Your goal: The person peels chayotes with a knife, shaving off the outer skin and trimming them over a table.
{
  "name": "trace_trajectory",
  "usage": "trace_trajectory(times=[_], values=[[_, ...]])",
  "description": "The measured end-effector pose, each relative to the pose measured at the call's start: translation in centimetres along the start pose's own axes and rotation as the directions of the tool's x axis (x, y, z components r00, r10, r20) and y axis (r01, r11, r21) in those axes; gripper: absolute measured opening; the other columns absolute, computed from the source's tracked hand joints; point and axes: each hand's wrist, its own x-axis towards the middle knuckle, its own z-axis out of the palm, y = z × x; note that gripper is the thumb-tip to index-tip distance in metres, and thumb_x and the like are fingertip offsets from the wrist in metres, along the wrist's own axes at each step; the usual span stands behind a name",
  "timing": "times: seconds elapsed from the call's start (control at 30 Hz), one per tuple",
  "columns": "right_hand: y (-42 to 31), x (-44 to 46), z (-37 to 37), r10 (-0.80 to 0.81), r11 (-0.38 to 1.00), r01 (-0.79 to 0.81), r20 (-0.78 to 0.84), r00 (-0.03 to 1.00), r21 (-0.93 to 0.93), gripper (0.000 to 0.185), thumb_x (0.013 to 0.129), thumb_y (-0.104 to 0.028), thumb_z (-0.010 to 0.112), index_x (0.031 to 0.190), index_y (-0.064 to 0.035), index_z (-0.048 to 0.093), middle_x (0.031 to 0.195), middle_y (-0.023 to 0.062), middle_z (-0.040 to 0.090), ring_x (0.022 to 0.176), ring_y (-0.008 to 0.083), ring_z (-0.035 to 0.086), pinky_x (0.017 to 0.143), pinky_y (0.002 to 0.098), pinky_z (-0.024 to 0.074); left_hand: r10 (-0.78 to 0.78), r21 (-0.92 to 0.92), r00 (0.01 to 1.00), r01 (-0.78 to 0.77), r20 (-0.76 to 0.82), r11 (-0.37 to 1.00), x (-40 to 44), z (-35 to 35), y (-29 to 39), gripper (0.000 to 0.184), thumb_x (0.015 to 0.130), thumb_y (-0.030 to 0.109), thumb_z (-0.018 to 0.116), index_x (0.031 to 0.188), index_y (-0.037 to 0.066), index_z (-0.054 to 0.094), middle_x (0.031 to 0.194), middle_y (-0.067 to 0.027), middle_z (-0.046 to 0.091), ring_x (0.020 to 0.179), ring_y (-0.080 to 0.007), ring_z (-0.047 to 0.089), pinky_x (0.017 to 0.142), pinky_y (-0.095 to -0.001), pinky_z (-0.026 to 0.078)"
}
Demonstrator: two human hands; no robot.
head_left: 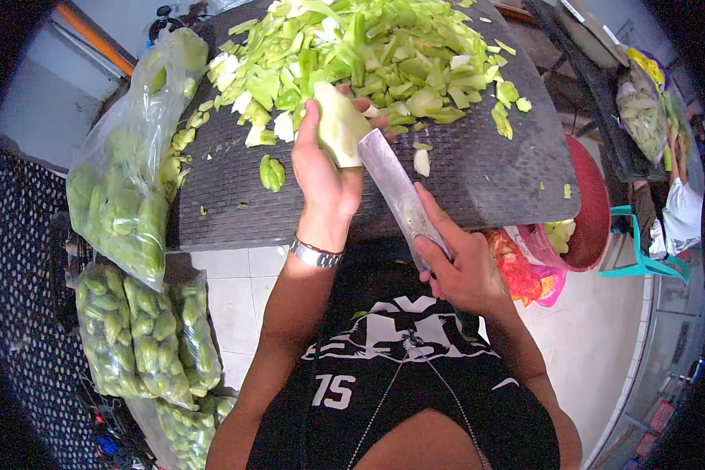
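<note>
My left hand (323,168) is wrapped round a pale, peeled chayote (337,129), held above the near part of a dark woven-pattern table (251,205). In my right hand (468,270) is the handle of a broad-bladed knife (392,176), its blade slanting up and left. The blade's tip end is beside the chayote's lower right side; whether it touches cannot be told. Behind my left hand spreads a big heap of green peelings (384,59). One small green piece (272,173) lies apart, left of my wrist.
A clear plastic bag of green chayotes (121,196) leans at the table's left edge. More filled bags (137,333) stand on the floor below. To the right are a red tub (590,200), a teal stool (642,268) and another person's sleeve (683,215).
</note>
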Motion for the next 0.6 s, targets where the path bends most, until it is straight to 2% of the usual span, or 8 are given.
trace_trajectory(times=[0.1, 0.2, 0.3, 0.43, 0.5, 0.6], values=[[0.1, 0.0, 0.1, 0.003, 1.000, -0.003, -0.007, 1.000, 0.021, 0.066, 0.103, -0.018, 0.057, 0.162, -0.0261, 0.028, 0.082, 0.0125, 0.073, 0.064, 0.0177, 0.071, 0.061, 0.0355, 0.0591, -0.043, 0.008, 0.999, 0.043, -0.015, 0.999, -0.6, 0.6, -0.3, 0.052, 0.106, 0.046, 0.043, 0.135, 0.004, 0.053, 0.119, -0.0189, 0.065, 0.102, -0.0409, 0.067, 0.093, -0.0558, 0.053], [1.1, 0.4, 0.3, 0.007, 0.993, -0.008, 0.007, 1.000, 0.118, 0.066, 0.103, -0.017, 0.057, 0.162, -0.0266, 0.028, 0.084, 0.0101, 0.073, 0.062, 0.0129, 0.067, 0.056, 0.0323, 0.0569, -0.067, 0.012, 0.998, 0.067, -0.001, 0.998, -1.2, 1.1, 0.1, 0.053, 0.106, 0.046, 0.041, 0.136, 0.003, 0.051, 0.120, -0.0206, 0.065, 0.103, -0.0419, 0.067, 0.094, -0.0539, 0.054], [1.7, 0.5, 0.0, 0.011, 0.954, -0.024, 0.044, 0.999, 0.299, 0.066, 0.101, -0.004, 0.057, 0.161, -0.0200, 0.033, 0.085, 0.0019, 0.066, 0.056, 0.0053, 0.054, 0.049, 0.0224, 0.0488, -0.091, 0.027, 0.996, 0.091, 0.017, 0.995, -1.4, 1.3, 0.3, 0.052, 0.108, 0.046, 0.038, 0.133, 0.003, 0.051, 0.120, -0.0223, 0.065, 0.095, -0.0384, 0.071, 0.086, -0.0509, 0.057], [2.0, 0.5, -1.4, -0.016, 0.979, 0.004, 0.060, 0.998, 0.202, 0.063, 0.101, -0.006, 0.058, 0.160, -0.0174, 0.036, 0.090, 0.0029, 0.066, 0.058, 0.0049, 0.054, 0.052, 0.0224, 0.0490, -0.216, 0.089, 0.974, 0.210, 0.070, 0.974, -1.5, 1.1, 0.9, 0.052, 0.107, 0.045, 0.040, 0.131, 0.000, 0.052, 0.117, -0.0231, 0.068, 0.095, -0.0381, 0.072, 0.085, -0.0489, 0.058], [0.5, 0.3, -3.5, -0.002, 0.998, -0.004, 0.102, 0.995, 0.058, 0.062, 0.100, -0.007, 0.059, 0.159, -0.0147, 0.038, 0.103, 0.0078, 0.070, 0.062, 0.0044, 0.056, 0.055, 0.0231, 0.0499, -0.300, 0.191, 0.942, 0.271, 0.150, 0.944, -1.3, 0.6, 1.4, 0.052, 0.107, 0.044, 0.041, 0.129, -0.002, 0.053, 0.114, -0.0235, 0.069, 0.096, -0.0374, 0.072, 0.085, -0.0472, 0.059], [1.2, 0.9, -5.4, -0.135, 0.982, 0.152, 0.151, 0.979, -0.109, 0.061, 0.099, -0.009, 0.062, 0.156, -0.0126, 0.042, 0.104, 0.0094, 0.072, 0.063, 0.0048, 0.058, 0.058, 0.0250, 0.0503, -0.415, 0.212, 0.899, 0.382, 0.141, 0.899, -1.0, 0.1, 1.5, 0.052, 0.107, 0.041, 0.042, 0.128, -0.005, 0.055, 0.110, -0.0233, 0.071, 0.096, -0.0348, 0.072, 0.085, -0.0444, 0.059]])
